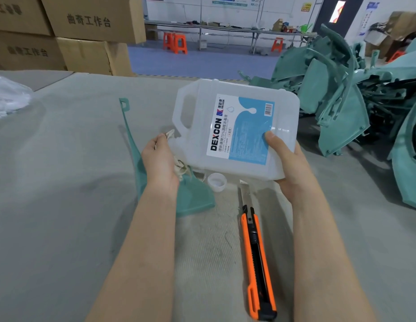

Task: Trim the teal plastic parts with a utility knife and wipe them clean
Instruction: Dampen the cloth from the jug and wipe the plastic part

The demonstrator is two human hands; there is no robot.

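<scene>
Teal plastic part (195, 199) is lying flat on the tabletop (63, 182), directly beneath the left grip (160, 159), with its thin stem reaching away past the knuckles. The left grip is curling its fingers around a pale cloth (180, 167) and holding it against what is probably the jug's mouth, though the spout is hidden behind the hand. The right grip (288, 163) is clasping the base of the translucent alcohol jug (237, 126), thumb pressing on the label, and tipping it toward the cloth.

Between the two grips the jug's cap (216, 181) is sitting on the tabletop. The utility knife (255, 252) is lying nearer the person, with its blade extended. Beyond the right grip a pile of teal parts (337, 94) is waiting.

The wiping step seems to be starting, with the cloth being wetted. Next, the jug needs setting down upright and the damp cloth needs rubbing over the part, clear of the exposed blade.
</scene>
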